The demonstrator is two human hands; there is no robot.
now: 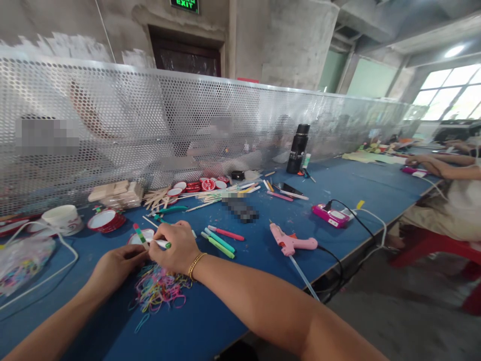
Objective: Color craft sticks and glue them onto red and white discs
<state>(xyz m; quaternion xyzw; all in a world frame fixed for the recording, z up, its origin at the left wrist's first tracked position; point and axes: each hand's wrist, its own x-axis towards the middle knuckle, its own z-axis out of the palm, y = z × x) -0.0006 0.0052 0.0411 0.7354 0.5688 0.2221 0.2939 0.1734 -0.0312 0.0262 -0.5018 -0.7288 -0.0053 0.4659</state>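
My left hand [121, 263] pinches the lower end of a flat wooden craft stick [140, 234] that shows red, green and white bands. My right hand [176, 246], with a gold chain bracelet at its wrist, grips a white marker pen [162, 244] with a green end; its tip is hidden behind the fingers near the stick. Just behind the hands lies a red-rimmed white lid [131, 239], partly covered. A tangle of coloured rubber bands [161, 291] lies under and in front of my hands. To the right are green, teal and red markers [221, 239].
A pink glue gun [287, 240] with its cord stands right of centre, near a magenta power strip [329, 215]. Wooden sticks, red lids [106, 220], a white cup [63, 219] and a black bottle [298, 149] line the perforated metal screen [180, 120]. A person sits far right.
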